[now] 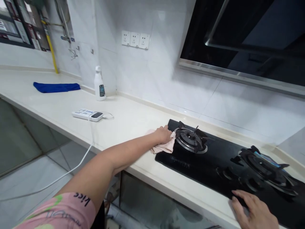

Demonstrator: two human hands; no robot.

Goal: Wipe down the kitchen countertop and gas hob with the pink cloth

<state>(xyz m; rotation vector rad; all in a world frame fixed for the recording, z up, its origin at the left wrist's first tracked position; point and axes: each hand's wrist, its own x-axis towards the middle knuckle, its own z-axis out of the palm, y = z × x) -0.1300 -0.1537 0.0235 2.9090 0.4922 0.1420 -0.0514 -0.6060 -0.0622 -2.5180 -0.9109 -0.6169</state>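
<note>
My left hand point(164, 134) is stretched far out and closed on a pale pink cloth point(164, 146). It presses the cloth onto the left edge of the black glass gas hob point(214, 168), right beside the left burner point(190, 140). My right hand point(254, 211) lies flat with fingers spread on the hob's front edge, near the control knobs point(234, 178). The right burner point(267, 167) sits further back to the right.
A cream countertop point(59, 108) runs left from the hob. On it lie a white power strip with a phone point(89, 115), a white spray bottle point(99, 84) and a blue cloth point(56, 87). A black range hood point(245, 38) hangs above. Wall sockets point(135, 39) sit on the tiles.
</note>
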